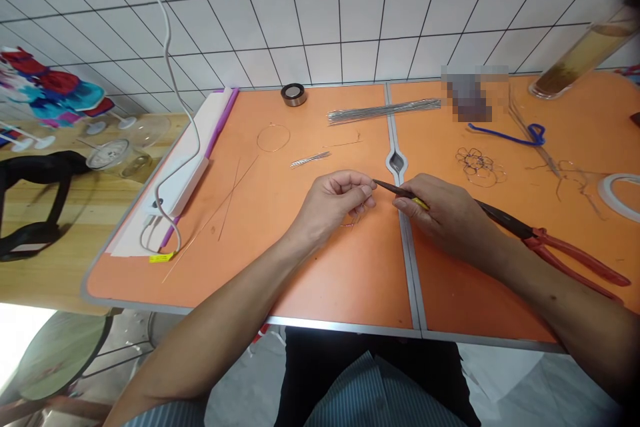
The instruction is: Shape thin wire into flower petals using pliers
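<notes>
Slightly left of the table's metal seam, my left hand (336, 199) is closed in a pinch on a thin wire (356, 215), whose fine bent ends show below the fingers. My right hand (443, 210) is wrapped round a small dark pointed tool (393, 188), seemingly pliers, with a bit of yellow at the grip. The tool's tip meets my left fingertips; whether it grips the wire there is too small to tell. Large red-handled pliers (533, 237) lie beside my right wrist, partly behind it. A short bundle of cut wires (310, 159) rests beyond my left hand.
A long wire bundle (385, 111), black tape roll (293, 95) and wire ring (273, 137) lie further back. At right are tangled wire (477, 167), a blue twisted wire (505, 137), a white tape roll (623, 197) and a liquid-filled jar (580, 60). A power strip (185, 190) sits left.
</notes>
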A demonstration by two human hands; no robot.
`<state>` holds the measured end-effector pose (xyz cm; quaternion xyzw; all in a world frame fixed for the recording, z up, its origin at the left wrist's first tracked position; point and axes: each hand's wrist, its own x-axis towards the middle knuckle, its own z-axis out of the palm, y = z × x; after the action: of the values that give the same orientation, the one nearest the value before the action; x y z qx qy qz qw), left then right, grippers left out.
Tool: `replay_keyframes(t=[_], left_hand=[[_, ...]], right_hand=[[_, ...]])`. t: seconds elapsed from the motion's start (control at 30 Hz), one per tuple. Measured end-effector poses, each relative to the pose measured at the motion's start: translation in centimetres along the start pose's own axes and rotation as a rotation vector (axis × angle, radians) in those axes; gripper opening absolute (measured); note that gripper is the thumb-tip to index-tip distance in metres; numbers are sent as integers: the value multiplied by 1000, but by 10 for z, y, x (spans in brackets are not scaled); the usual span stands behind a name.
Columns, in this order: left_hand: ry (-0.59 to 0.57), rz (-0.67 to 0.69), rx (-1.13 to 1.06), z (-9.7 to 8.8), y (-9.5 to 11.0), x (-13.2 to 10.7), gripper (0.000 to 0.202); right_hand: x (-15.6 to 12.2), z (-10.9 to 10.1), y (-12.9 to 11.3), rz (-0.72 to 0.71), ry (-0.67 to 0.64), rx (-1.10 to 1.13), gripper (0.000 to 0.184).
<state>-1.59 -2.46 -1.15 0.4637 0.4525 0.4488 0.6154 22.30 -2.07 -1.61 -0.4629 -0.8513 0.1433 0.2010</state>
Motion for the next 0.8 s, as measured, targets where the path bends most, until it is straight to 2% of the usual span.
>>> replay_keyframes(t=[0.8], left_hand=[[6, 19, 3, 1, -1, 0, 11]], right_hand=[[-1, -1, 0, 0, -7, -20, 35]])
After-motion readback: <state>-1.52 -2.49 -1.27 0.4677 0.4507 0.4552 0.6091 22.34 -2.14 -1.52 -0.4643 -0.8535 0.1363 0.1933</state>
